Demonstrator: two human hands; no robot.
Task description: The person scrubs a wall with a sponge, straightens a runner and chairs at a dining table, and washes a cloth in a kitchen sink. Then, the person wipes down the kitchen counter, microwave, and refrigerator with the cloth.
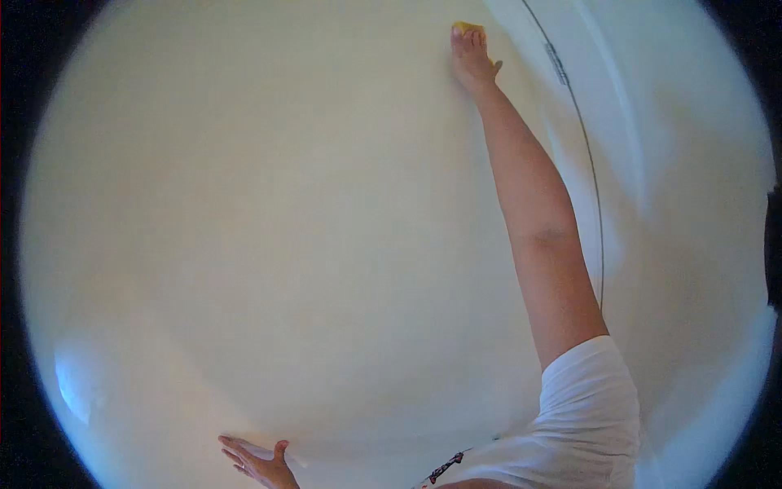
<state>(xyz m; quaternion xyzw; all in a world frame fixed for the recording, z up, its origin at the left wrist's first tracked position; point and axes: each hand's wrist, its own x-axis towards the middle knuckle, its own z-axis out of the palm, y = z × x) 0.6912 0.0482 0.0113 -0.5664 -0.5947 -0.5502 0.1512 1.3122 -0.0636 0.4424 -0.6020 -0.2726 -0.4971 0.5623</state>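
Zero in my left hand (259,467) — nearest me, fingers spread, contact with the pale panel (285,244) unclear | far up that panel, my right hand (472,63), fingers closed over the yellow piece (467,27), mostly hidden — I'd judge it light, soft, squeezable, best held flat under several fingers

A thin dark seam (593,167) curves along the left edge of a glossy white panel (692,236). A narrow grey strip (555,63) sits on the seam's upper stretch. At the panel's right edge shows a black object (773,248), too dark to identify.
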